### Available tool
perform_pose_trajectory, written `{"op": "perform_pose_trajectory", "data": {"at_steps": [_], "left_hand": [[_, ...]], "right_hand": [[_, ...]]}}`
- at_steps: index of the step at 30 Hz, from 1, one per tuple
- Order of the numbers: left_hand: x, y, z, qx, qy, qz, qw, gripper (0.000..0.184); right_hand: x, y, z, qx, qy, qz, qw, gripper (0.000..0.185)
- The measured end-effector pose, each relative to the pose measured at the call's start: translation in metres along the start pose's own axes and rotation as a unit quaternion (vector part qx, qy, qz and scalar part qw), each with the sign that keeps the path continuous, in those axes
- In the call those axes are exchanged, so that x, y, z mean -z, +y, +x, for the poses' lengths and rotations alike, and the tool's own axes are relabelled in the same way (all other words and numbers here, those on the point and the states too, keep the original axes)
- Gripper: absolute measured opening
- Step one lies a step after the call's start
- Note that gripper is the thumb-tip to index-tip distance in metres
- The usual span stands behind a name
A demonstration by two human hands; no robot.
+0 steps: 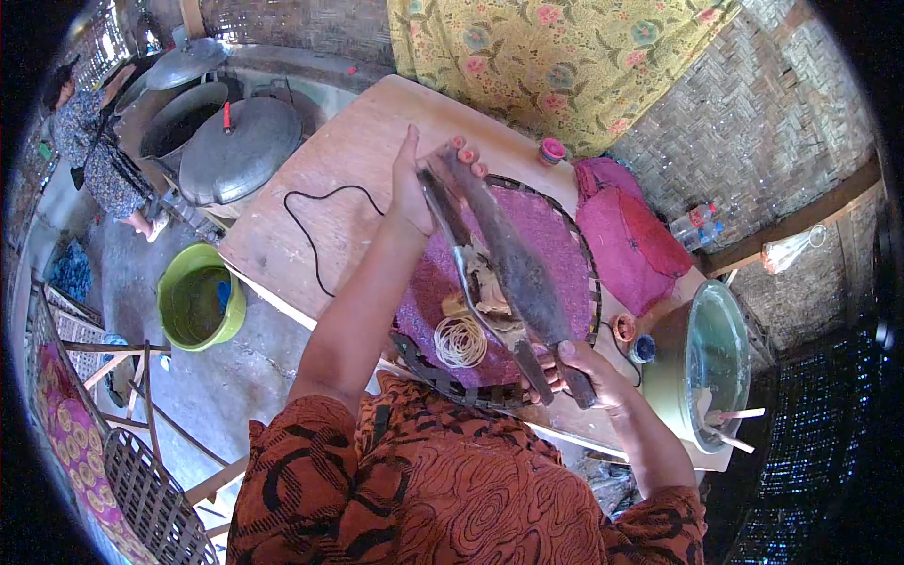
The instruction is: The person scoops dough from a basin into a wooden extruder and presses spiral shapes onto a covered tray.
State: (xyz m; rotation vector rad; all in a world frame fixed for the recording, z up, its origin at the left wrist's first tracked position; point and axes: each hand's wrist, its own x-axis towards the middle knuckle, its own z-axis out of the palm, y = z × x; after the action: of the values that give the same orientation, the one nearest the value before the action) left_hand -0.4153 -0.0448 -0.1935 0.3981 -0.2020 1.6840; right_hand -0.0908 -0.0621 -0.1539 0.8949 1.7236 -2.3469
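My left hand grips the upper end of a long, dark, worn two-piece wooden tool, with its fingertips curled over the far side. My right hand is closed around the lower ends. Between the two dark pieces shows a paler, torn-looking brown material and a shiny strip along one edge; the tool's exact kind is unclear. Beneath it lies a round woven basket lined with purple mesh-like cloth. A bundle of cream loops like rubber bands rests inside, below the tool.
The basket sits on a wooden table with a black cord. Pink cloth, small tubs and a large water-filled bucket stand right. A green basin is on the floor; another person stands by large pots.
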Motion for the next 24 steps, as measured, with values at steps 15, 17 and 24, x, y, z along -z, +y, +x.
{"op": "perform_pose_trajectory", "data": {"at_steps": [15,17,24], "left_hand": [[0.049,-0.109,0.030,-0.001,0.085,-0.017,0.996,0.060],[0.031,-0.096,0.039,0.002,0.023,-0.073,0.997,0.061],[-0.004,-0.102,0.016,0.014,0.054,-0.074,0.996,0.057]], "right_hand": [[0.026,-0.024,-0.073,-0.142,0.168,-0.055,0.974,0.071],[0.015,-0.025,-0.071,-0.114,0.195,-0.062,0.972,0.069],[-0.005,-0.040,-0.102,-0.135,0.205,-0.034,0.969,0.065]]}}
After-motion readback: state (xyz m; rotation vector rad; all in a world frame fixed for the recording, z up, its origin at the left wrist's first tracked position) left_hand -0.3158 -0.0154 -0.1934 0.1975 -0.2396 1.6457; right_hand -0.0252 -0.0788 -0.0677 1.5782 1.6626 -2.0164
